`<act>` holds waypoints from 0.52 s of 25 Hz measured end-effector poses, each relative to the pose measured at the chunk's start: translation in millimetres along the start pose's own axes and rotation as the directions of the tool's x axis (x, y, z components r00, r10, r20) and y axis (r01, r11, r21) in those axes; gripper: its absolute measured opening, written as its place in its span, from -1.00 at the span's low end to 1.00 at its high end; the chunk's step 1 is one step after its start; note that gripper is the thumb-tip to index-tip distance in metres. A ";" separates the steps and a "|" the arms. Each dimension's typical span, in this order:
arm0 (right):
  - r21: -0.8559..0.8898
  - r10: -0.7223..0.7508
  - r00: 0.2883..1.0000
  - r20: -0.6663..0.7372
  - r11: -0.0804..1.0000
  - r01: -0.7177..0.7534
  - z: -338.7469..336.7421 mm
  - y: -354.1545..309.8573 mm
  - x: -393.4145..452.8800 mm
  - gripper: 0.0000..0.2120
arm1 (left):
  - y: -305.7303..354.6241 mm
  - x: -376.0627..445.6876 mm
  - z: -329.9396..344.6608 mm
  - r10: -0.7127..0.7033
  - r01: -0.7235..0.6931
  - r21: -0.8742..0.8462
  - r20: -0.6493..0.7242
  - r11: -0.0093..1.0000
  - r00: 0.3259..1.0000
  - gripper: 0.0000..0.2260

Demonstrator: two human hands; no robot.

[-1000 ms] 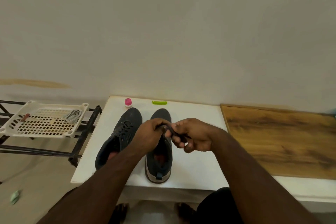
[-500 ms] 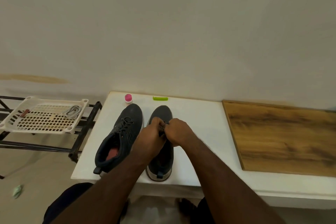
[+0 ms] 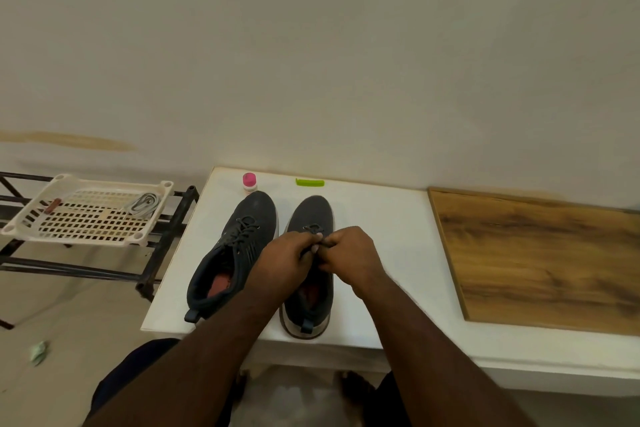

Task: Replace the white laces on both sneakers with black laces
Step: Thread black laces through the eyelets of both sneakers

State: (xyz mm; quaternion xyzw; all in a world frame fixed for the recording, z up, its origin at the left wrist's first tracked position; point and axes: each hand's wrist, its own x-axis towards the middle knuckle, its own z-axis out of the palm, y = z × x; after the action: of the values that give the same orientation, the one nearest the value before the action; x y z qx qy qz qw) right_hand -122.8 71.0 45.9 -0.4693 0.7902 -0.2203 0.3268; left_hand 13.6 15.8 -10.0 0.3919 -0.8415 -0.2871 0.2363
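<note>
Black lace point(image 3: 313, 229) runs between your two hands over the right sneaker point(image 3: 308, 267), which stands on the white desk point(image 3: 381, 253) just beside the left sneaker point(image 3: 235, 253); your left hand point(image 3: 282, 262) and right hand point(image 3: 349, 258) meet there, fingers point(image 3: 317, 246) curled and pinching the lace. Your hands and forearms hide most of that sneaker's eyelets. Behind stand a pink-capped bottle point(image 3: 249, 183) and a green comb point(image 3: 310, 182), a wooden board point(image 3: 536, 260) lies right, and a plastic basket point(image 3: 86, 210) holding white laces point(image 3: 145, 203) sits on the rack at left.

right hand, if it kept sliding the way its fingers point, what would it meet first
The right hand points leftward, so it would likely meet the left hand first; both pinch the thin black lace over the right dark grey sneaker.
</note>
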 end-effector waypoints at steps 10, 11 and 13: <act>-0.394 -0.219 0.975 0.029 0.894 0.213 24.7 3.6 -10.1 -0.81 | 1.5 0.3 -21.6 -0.393 0.387 -0.402 0.073 0.830 0.917 -0.81; -0.413 -0.259 0.964 0.054 0.874 0.257 32.0 6.7 -12.2 -0.75 | 0.9 -0.2 -24.8 -0.377 0.386 -0.440 0.112 0.811 0.919 -0.81; -0.425 -0.346 0.937 0.052 0.841 0.335 41.7 13.1 -17.8 -0.70 | -1.5 -3.4 -28.6 -0.258 0.301 -0.374 0.163 0.877 0.952 -0.81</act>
State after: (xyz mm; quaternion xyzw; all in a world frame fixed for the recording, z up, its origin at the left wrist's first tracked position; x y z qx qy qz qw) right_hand -94.2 91.1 14.0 -0.6591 0.7274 -0.1026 0.1612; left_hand 34.2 9.3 9.1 0.4376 -0.7123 -0.5024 0.2205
